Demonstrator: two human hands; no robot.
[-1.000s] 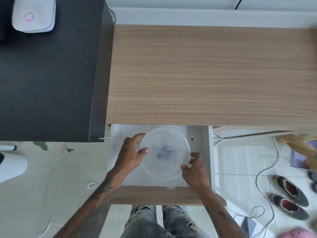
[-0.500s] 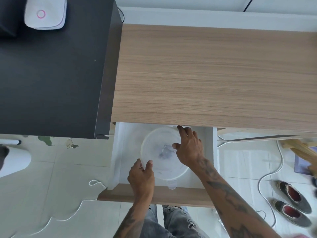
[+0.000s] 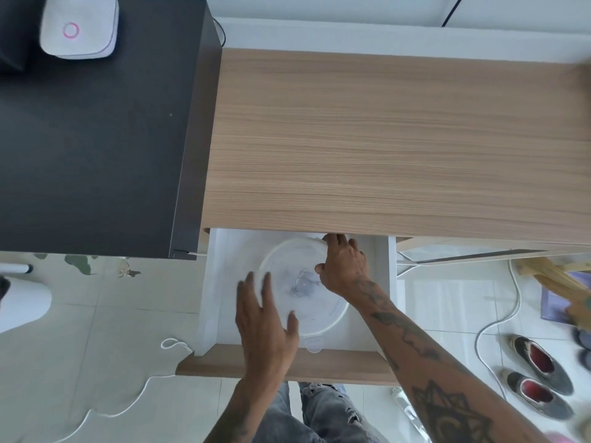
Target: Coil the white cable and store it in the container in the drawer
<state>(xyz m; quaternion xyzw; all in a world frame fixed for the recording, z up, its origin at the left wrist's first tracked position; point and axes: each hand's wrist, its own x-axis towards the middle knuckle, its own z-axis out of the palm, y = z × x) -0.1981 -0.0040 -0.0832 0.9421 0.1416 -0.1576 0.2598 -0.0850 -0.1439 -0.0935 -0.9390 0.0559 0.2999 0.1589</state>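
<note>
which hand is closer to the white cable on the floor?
Left. The left hand is over the drawer's left part, toward the white cable; the right hand is further right at the container rim.

The drawer [image 3: 382,266] stands pulled out below the near edge of the desk top [image 3: 396,139]. The container [image 3: 307,295] sits inside it, toward the centre. A cabinet [image 3: 89,139] adjoins the desk on the left, a device [image 3: 78,25] on its far corner. The cable [image 3: 128,407] lies on the floor left of the drawer front; shoes [image 3: 540,378] lie on the floor to the right.
</note>
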